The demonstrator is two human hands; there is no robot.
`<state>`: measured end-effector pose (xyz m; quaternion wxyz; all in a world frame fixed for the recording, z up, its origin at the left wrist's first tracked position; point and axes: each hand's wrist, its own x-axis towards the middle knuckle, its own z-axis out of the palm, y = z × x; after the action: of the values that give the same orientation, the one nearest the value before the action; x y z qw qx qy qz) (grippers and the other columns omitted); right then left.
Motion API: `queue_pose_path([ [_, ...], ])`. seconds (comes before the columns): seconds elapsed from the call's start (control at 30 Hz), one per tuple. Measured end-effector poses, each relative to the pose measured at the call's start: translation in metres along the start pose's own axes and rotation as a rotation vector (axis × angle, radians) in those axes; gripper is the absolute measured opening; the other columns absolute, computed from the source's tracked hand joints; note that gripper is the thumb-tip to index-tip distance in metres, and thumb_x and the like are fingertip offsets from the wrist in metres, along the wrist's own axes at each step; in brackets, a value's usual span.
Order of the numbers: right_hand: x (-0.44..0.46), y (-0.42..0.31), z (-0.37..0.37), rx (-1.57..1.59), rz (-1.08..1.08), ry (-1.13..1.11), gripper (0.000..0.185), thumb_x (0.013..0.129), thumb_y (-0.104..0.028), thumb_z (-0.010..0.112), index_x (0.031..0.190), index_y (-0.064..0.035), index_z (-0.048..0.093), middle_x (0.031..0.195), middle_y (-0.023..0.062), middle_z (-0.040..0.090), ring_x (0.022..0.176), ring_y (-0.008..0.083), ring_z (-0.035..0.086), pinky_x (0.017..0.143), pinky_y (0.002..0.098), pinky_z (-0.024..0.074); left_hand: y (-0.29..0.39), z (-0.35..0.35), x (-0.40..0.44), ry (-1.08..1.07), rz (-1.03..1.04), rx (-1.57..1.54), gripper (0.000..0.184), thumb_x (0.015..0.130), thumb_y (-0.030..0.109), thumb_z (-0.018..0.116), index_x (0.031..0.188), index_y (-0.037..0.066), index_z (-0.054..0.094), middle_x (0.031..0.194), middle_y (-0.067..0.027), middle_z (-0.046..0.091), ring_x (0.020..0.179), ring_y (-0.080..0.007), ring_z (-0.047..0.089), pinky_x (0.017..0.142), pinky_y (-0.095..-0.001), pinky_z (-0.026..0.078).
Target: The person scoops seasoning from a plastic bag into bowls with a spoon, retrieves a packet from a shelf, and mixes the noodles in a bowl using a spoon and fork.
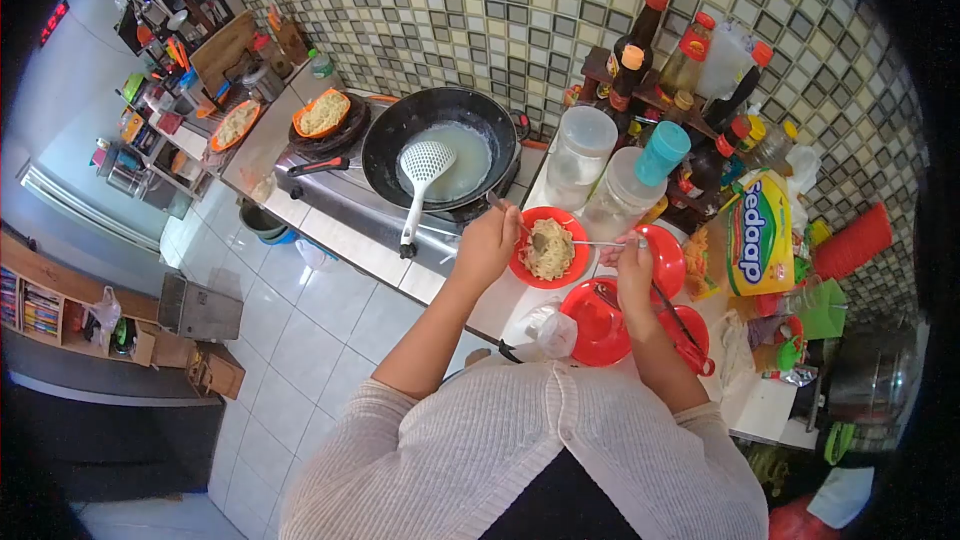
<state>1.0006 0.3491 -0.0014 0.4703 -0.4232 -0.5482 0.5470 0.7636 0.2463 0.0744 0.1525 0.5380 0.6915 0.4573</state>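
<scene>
Noodles point(547, 250) lie in a red bowl point(578, 266) on the counter, right of the wok. My left hand point(491, 240) is closed on a metal utensil at the bowl's left side. From the right, my right hand point(628, 262) grips a second metal utensil whose thin handle reaches over the noodles. Both utensil ends are down at the noodles, and their exact shape is hard to make out. Near my right hand are more red bowls point(598, 328), one with a utensil in it.
A wok point(385, 145) of cloudy liquid sits on the stove with a white slotted ladle point(430, 162) in it. Clear jars point(580, 155), sauce bottles point(640, 30) and a yellow Sedaap pack point(759, 235) stand behind the bowls. Noodles fill an orange bowl point(300, 124) at the left.
</scene>
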Motion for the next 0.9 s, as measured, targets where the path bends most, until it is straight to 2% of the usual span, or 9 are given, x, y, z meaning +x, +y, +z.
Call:
queue_pose_path([
  [0.17,0.003,-0.012,-0.001,0.325,0.160,0.036,0.032,0.104,-0.033,0.036,0.099,-0.0033,0.047,0.073,0.0107,0.062,0.062,0.0179,0.062,0.060,0.0292,0.0508,0.018,-0.007,-0.001,-0.007,0.068,0.068,0.036,0.102,0.027,0.037,0.087,0.004,0.059,0.072,-0.0142,0.062,0.071,-0.0354,0.062,0.065,-0.0440,0.047],
  [0.3,0.003,-0.023,0.001,0.371,0.138,0.035,0.032,0.104,-0.033,0.036,0.099,-0.0032,0.049,0.074,0.0101,0.063,0.063,0.0177,0.061,0.062,0.0293,0.0505,0.027,-0.018,-0.002,-0.034,0.081,0.113,0.030,0.100,0.026,0.041,0.091,0.005,0.059,0.076,-0.0176,0.063,0.071,-0.0389,0.062,0.065,-0.0484,0.048],
  [0.37,0.007,-0.021,-0.010,-0.043,-0.056,-0.057,0.034,0.104,-0.032,0.037,0.096,-0.0024,0.052,0.075,0.0093,0.063,0.066,0.0151,0.061,0.063,0.0286,0.0495,0.027,-0.025,-0.002,-0.024,0.079,0.188,0.031,0.100,0.028,0.040,0.093,0.005,0.059,0.078,-0.0184,0.064,0.072,-0.0392,0.063,0.065,-0.0490,0.048],
  [0.5,0.001,-0.067,-0.020,-0.407,-0.213,-0.146,0.033,0.102,-0.029,0.041,0.090,-0.0010,0.055,0.076,0.0114,0.063,0.069,0.0199,0.062,0.065,0.0319,0.0489,0.010,-0.033,-0.001,-0.041,0.024,0.260,0.031,0.099,0.030,0.041,0.096,0.005,0.060,0.081,-0.0202,0.065,0.073,-0.0402,0.063,0.067,-0.0500,0.049],
  [0.57,-0.004,-0.084,-0.016,-0.651,-0.440,-0.186,0.023,0.097,-0.019,0.048,0.088,-0.0004,0.056,0.076,0.0153,0.061,0.072,0.0305,0.062,0.066,0.0381,0.0489,0.007,-0.031,-0.001,-0.061,0.005,0.253,0.033,0.099,0.030,0.040,0.093,0.004,0.060,0.078,-0.0190,0.064,0.073,-0.0393,0.062,0.066,-0.0486,0.048],
  [0.6,-0.007,-0.090,-0.013,-0.651,-0.438,-0.185,0.023,0.097,-0.019,0.048,0.088,-0.0004,0.056,0.076,0.0153,0.061,0.072,0.0305,0.062,0.066,0.0381,0.0489,0.005,-0.030,-0.001,-0.079,-0.012,0.246,0.035,0.100,0.031,0.039,0.091,0.004,0.059,0.075,-0.0178,0.064,0.072,-0.0385,0.062,0.065,-0.0472,0.047],
  [0.67,-0.009,-0.099,-0.005,-0.753,-0.786,-0.236,0.012,0.091,-0.011,0.052,0.089,-0.0004,0.056,0.076,0.0189,0.060,0.073,0.0392,0.059,0.068,0.0433,0.0483,0.003,-0.021,-0.001,-0.095,-0.015,0.281,0.035,0.100,0.031,0.040,0.090,0.003,0.059,0.076,-0.0194,0.063,0.073,-0.0397,0.062,0.066,-0.0483,0.047],
  [0.8,-0.016,-0.103,0.007,-0.705,-0.897,-0.238,0.007,0.088,-0.007,0.054,0.090,-0.0010,0.056,0.075,0.0188,0.060,0.073,0.0385,0.059,0.068,0.0440,0.0484,-0.006,-0.001,-0.002,-0.140,-0.009,0.317,0.033,0.099,0.030,0.041,0.097,0.002,0.058,0.075,-0.0248,0.063,0.072,-0.0429,0.062,0.066,-0.0527,0.048],
  [0.9,-0.020,-0.078,0.014,-0.793,-0.663,-0.196,0.008,0.090,-0.008,0.052,0.088,-0.0001,0.054,0.074,0.0181,0.059,0.068,0.0383,0.060,0.064,0.0416,0.0485,-0.017,0.013,-0.004,-0.129,0.009,0.230,0.033,0.099,0.029,0.041,0.098,0.001,0.058,0.077,-0.0258,0.063,0.073,-0.0437,0.062,0.066,-0.0527,0.049],
])
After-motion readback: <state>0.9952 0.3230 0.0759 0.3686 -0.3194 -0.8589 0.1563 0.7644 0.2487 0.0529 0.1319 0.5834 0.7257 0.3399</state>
